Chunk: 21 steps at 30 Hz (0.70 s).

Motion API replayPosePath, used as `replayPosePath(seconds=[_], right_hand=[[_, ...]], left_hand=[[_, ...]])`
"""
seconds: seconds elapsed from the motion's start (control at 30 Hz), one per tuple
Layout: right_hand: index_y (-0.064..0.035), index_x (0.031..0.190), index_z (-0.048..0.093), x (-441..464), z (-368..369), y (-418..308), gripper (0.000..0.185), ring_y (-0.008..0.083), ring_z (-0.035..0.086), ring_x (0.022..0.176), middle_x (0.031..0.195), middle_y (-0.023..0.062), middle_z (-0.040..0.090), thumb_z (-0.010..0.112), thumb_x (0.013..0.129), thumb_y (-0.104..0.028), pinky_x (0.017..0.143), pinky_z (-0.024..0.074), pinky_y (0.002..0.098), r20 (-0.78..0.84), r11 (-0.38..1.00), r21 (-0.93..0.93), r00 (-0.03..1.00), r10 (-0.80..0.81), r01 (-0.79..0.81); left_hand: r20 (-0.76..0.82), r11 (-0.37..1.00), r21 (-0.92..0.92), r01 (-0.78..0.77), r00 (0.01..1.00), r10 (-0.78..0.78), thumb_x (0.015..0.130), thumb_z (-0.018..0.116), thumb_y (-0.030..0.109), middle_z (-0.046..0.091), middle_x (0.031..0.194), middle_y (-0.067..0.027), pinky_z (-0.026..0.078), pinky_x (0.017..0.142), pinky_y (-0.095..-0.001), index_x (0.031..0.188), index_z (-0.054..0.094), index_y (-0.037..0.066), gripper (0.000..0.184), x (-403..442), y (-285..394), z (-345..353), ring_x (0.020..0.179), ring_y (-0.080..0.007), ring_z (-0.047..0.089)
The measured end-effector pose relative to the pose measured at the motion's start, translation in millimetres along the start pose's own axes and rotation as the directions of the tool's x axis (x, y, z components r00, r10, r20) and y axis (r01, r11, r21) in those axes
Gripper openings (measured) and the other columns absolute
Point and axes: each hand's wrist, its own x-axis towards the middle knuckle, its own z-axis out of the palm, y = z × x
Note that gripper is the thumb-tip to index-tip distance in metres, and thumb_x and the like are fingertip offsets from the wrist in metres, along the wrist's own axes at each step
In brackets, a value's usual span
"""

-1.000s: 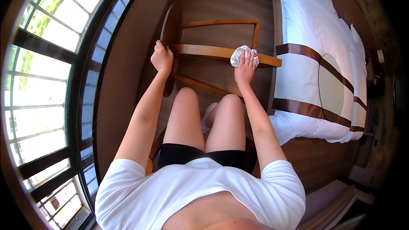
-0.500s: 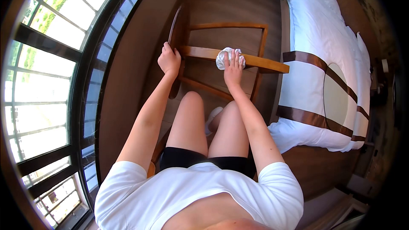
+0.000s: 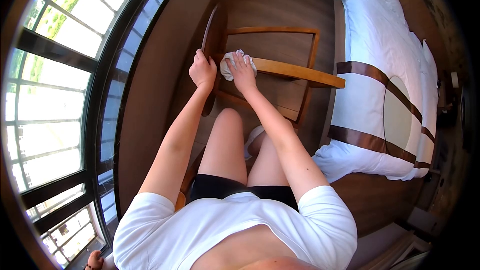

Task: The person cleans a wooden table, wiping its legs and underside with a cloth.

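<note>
A small wooden table lies tipped on its side in front of my knees, its round top standing on edge and its wooden frame reaching right. My left hand is closed around the near rim of the top. Under my right hand is a crumpled white cloth, pressed onto the flat wooden bar close to where it meets the top. The fingers of my right hand lie over the cloth, and the palm side is hidden.
A bed with white bedding and brown bands stands to the right. On the left are a barred window and a dark ledge. At the lower left edge shows another hand with a bracelet.
My right hand has slid the cloth left along the bar, from its middle to near the round top. My left hand keeps its hold. The bracelet hand has come into view.
</note>
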Motion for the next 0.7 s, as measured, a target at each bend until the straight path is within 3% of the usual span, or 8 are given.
replayPosePath(seconds=[0.27, 0.37, 0.4, 0.47, 0.7], right_hand=[[-0.0131, 0.137, 0.048, 15.0, 0.7, -13.9, 0.049, 0.0293, 0.032, 0.14, 0.15, 0.0141, 0.036, 0.047, 0.088, -0.013, 0.115, 0.0211, 0.0493, 0.004, 0.996, 0.083, 1.0, -0.009, 0.008], [-0.0087, 0.13, 0.054, 0.9, -7.2, -2.4, 0.043, 0.0248, 0.036, 0.138, 0.146, 0.0116, 0.042, 0.048, 0.088, -0.012, 0.115, 0.0233, 0.046, -0.075, 0.995, 0.099, 0.997, -0.024, 0.032], [-0.0087, 0.13, 0.054, -5.9, -8.9, 5.0, 0.043, 0.0248, 0.036, 0.138, 0.146, 0.0116, 0.042, 0.048, 0.088, -0.012, 0.115, 0.0233, 0.046, -0.078, 0.995, 0.097, 0.997, -0.023, 0.03], [-0.0109, 0.129, 0.055, -23.4, -13.4, 25.0, 0.04, 0.0249, 0.037, 0.137, 0.145, 0.0104, 0.044, 0.047, 0.089, -0.017, 0.114, 0.0247, 0.0459, -0.098, 0.996, -0.093, 0.995, -0.002, -0.007], [-0.0133, 0.128, 0.055, -109.0, -61.4, 123.9, 0.038, 0.0224, 0.039, 0.137, 0.146, 0.0047, 0.044, 0.047, 0.091, -0.012, 0.114, 0.0282, 0.0455, -0.115, 0.983, -0.072, 0.981, 0.159, -0.167]], left_hand=[[-0.038, 0.998, 0.037, -0.043, 0.998, 0.044, 0.082, 0.064, 0.022, 0.063, 0.085, -0.0138, 0.053, 0.057, -0.0419, 0.105, 0.049, 0.004, 0.033, -1.7, -1.8, 1.2, 0.066, -0.033, 0.066], [-0.037, 0.998, 0.058, -0.037, 0.999, 0.039, 0.082, 0.064, 0.022, 0.063, 0.084, -0.0133, 0.053, 0.057, -0.0414, 0.106, 0.05, 0.004, 0.033, -3.4, -3.3, 0.5, 0.066, -0.0322, 0.066], [-0.048, 0.997, 0.066, -0.047, 0.998, 0.05, 0.082, 0.064, 0.022, 0.063, 0.084, -0.013, 0.053, 0.058, -0.0412, 0.107, 0.05, 0.004, 0.034, -3.4, -3.1, 1.1, 0.066, -0.032, 0.066], [-0.049, 0.997, 0.067, -0.048, 0.998, 0.051, 0.082, 0.064, 0.023, 0.063, 0.084, -0.0128, 0.053, 0.058, -0.041, 0.107, 0.05, 0.004, 0.034, -3.1, -4.3, 3.0, 0.066, -0.0319, 0.066], [-0.033, 0.998, 0.052, -0.042, 0.999, 0.044, 0.083, 0.064, 0.023, 0.063, 0.086, -0.0128, 0.053, 0.058, -0.0411, 0.109, 0.05, 0.004, 0.035, -4.5, -6.0, 2.2, 0.067, -0.0319, 0.066]])
